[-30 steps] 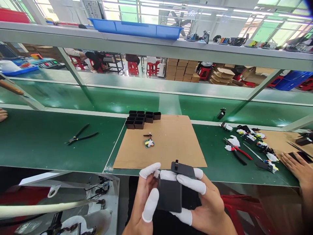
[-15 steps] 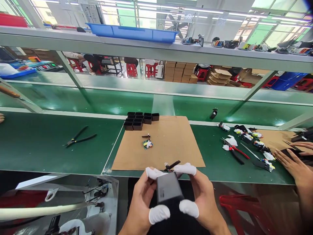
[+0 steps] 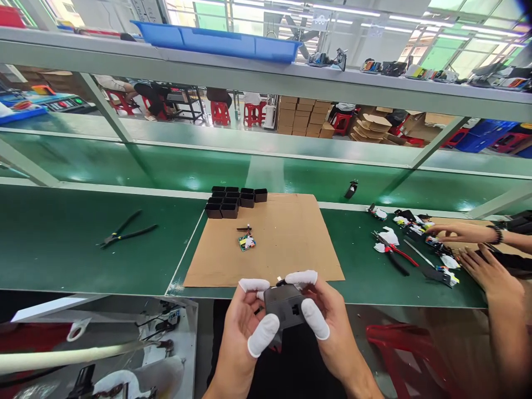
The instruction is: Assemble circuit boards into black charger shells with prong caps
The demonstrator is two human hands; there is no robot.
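Between my two hands, just off the bench's front edge, is a black plastic casing (image 3: 283,306) with a small cut-out in the side toward me. My left hand (image 3: 251,318) grips its left side, thumb in front and fingers behind. On the other side, my right hand (image 3: 322,316) closes on the casing with thumb and fingers. White finger covers are on several fingertips. A small light-coloured piece shows above the casing's far edge. Beyond, a circuit board (image 3: 246,242) lies on the cardboard sheet (image 3: 291,244), near several open black casings (image 3: 222,209) in rows.
Black-handled pliers (image 3: 127,230) lie on the green bench at left. At right are red-and-black pliers (image 3: 390,252), several circuit assemblies (image 3: 449,261) and a co-worker's hands (image 3: 484,266). A blue tray (image 3: 216,41) sits on the overhead shelf. A red stool (image 3: 399,343) stands below.
The casing has been turned between my hands, so its side with the cut-out now shows. The co-worker's one hand has reached left over the circuit assemblies. The view has shifted slightly.
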